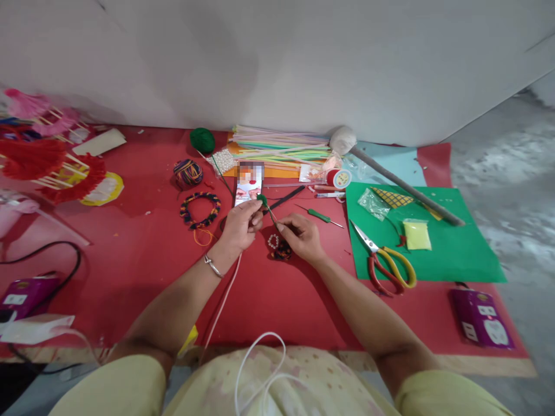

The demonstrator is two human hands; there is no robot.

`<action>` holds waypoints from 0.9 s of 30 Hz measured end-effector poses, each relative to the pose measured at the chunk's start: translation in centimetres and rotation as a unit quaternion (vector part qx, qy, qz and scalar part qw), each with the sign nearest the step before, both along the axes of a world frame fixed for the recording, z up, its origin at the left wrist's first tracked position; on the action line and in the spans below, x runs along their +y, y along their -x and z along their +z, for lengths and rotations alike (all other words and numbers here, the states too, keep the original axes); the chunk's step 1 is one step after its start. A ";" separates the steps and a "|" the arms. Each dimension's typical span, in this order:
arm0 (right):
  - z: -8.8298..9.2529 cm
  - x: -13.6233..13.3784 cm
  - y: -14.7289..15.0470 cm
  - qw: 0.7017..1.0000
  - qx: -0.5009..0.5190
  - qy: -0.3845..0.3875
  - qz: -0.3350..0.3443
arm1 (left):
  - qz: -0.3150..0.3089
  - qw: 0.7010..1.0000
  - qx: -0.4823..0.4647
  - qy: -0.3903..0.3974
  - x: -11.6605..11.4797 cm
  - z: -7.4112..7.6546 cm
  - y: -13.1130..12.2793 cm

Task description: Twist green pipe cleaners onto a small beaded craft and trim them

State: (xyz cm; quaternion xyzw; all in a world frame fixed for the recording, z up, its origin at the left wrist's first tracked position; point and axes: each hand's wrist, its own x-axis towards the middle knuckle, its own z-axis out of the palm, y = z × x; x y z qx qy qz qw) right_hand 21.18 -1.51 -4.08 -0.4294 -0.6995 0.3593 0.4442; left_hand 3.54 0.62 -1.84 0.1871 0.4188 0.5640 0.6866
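My left hand (243, 224) is closed in a pinch on a small piece of green yarn work (262, 199). From that piece a thin crochet hook (272, 214) slants down to my right hand (301, 236), whose fingers are closed around its near end. Green yarn runs back from the piece towards a green yarn ball (202, 140). Below the hands lie a small ring of pearl beads (273, 241) and a dark multicoloured yarn bundle (283, 251), partly hidden by my right hand. Just behind my left hand, a phone (248, 182) shows a picture.
Scissors (381, 260) and a yellow packet (417, 234) rest on green sheet (468, 254). A mallet (403, 182) lies at the back right. A green-handled hook (319, 215), pipe cleaners (281, 141), a braided yarn ring (200, 210) and a multicoloured yarn ball (188, 173) surround the hands.
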 end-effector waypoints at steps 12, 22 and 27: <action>0.0 0.0 0.0 1.000 0.000 0.012 -0.004 | 0.004 0.999 0.036 -0.019 0.0 -0.3 -0.1; 0.0 0.0 -0.1 1.000 0.002 0.015 -0.002 | -0.001 0.999 0.032 -0.028 0.0 -0.6 -0.1; -0.2 0.1 -0.1 1.000 0.004 0.013 0.002 | -0.001 0.999 0.043 -0.025 -0.1 -0.5 -0.3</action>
